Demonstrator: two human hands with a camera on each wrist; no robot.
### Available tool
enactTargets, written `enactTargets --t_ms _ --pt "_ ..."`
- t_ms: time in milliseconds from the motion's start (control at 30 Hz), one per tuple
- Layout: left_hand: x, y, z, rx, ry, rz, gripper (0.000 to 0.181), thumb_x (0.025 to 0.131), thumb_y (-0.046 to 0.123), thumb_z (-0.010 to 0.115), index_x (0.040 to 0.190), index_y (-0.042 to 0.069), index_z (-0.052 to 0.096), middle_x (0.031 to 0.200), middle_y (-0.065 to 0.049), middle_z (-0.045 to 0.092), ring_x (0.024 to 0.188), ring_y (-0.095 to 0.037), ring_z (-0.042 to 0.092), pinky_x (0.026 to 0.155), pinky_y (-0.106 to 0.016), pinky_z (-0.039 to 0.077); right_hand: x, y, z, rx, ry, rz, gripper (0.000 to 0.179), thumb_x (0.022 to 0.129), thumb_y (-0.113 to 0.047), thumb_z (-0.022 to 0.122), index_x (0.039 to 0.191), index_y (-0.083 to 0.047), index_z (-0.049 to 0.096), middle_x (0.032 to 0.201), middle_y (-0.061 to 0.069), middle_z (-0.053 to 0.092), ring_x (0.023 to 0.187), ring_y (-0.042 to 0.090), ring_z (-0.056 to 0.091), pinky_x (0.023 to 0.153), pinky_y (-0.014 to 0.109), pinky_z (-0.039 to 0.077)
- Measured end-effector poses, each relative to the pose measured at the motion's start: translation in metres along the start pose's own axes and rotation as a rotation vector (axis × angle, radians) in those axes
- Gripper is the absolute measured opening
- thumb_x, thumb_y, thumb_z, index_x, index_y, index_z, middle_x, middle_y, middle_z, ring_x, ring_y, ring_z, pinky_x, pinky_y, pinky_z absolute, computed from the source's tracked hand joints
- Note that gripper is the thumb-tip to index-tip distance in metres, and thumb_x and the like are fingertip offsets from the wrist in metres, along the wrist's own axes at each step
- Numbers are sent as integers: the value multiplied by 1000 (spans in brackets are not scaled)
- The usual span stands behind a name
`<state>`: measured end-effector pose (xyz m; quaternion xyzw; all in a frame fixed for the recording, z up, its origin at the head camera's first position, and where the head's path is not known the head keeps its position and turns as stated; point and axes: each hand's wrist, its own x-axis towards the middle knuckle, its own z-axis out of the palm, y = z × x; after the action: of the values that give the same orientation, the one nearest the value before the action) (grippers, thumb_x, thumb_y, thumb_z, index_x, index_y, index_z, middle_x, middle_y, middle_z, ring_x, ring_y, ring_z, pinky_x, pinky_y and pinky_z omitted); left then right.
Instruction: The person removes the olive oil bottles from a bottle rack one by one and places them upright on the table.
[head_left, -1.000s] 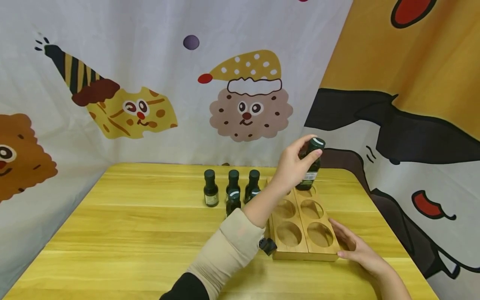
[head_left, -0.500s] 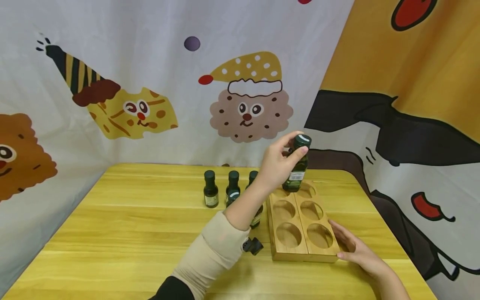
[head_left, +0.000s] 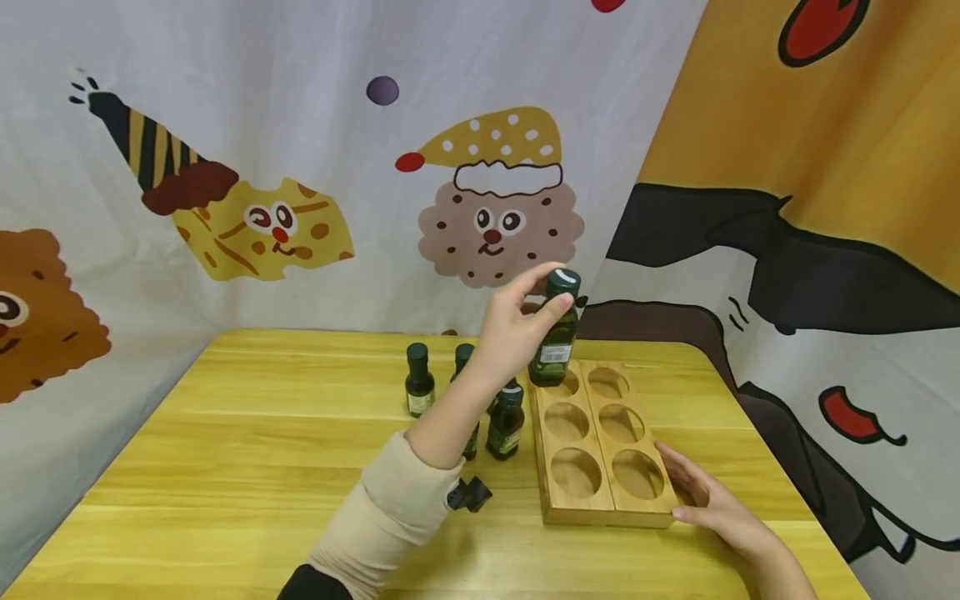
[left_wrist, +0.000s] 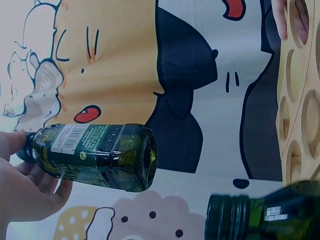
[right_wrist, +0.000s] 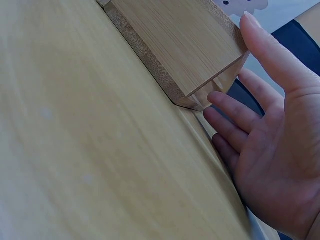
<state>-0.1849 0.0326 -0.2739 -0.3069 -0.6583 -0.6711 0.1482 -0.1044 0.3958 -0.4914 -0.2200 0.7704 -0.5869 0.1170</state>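
My left hand point(head_left: 513, 329) grips a dark green glass bottle point(head_left: 554, 354) by its neck, below the cap. The bottle hangs upright above the back left corner of a wooden rack point(head_left: 617, 517) with two rows of round holes. In the left wrist view, a label with a barcode shows on the held bottle point(left_wrist: 95, 150). My right hand point(head_left: 716, 504) rests at the rack's front right corner. Its thumb touches the corner and its loosely bent fingers lie along the side, as the right wrist view shows on the rack point(right_wrist: 185, 45).
Left of the rack stand several similar bottles, among them a far left bottle point(head_left: 420, 392) and a front bottle point(head_left: 506, 423). My left forearm partly hides others. The yellow wooden table point(head_left: 225, 467) ends at a printed curtain point(head_left: 300, 150).
My left hand has carried the bottle leftward, from above the rack's back right hole to above its back left corner. My right hand and the rack have stayed put.
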Motion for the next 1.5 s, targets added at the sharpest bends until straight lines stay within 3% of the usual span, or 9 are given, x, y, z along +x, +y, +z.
enactTargets --t_ms 500,867,1167,1500 --pt "-13 5 -38 49 42 -28 34 93 8 64 126 4 59 107 -12 62 90 -23 62 73 -33 55 2 -1 1 7 -5 3 78 89 5 58 154 -8 16 148 -4 35 129 6 39 97 17 33" --pt "-25 9 -62 78 60 -40 34 94 11 63 127 7 59 105 -10 62 83 -25 63 64 -31 52 2 -2 2 3 -14 -4 78 90 5 58 154 -9 16 149 -3 35 128 5 39 96 18 34" --pt "-32 5 -80 89 113 -2 32 92 4 63 125 2 60 103 -13 63 84 -27 62 67 -32 54 2 -1 2 5 -7 2 78 90 5 58 154 -8 16 149 -2 34 129 5 38 97 18 34" --pt "-43 5 -100 92 124 -18 33 93 1 62 125 -1 59 105 -14 62 86 -26 62 71 -33 55 0 -4 2 8 -7 -1 77 90 6 58 154 -7 16 150 -2 33 129 4 38 97 17 33"
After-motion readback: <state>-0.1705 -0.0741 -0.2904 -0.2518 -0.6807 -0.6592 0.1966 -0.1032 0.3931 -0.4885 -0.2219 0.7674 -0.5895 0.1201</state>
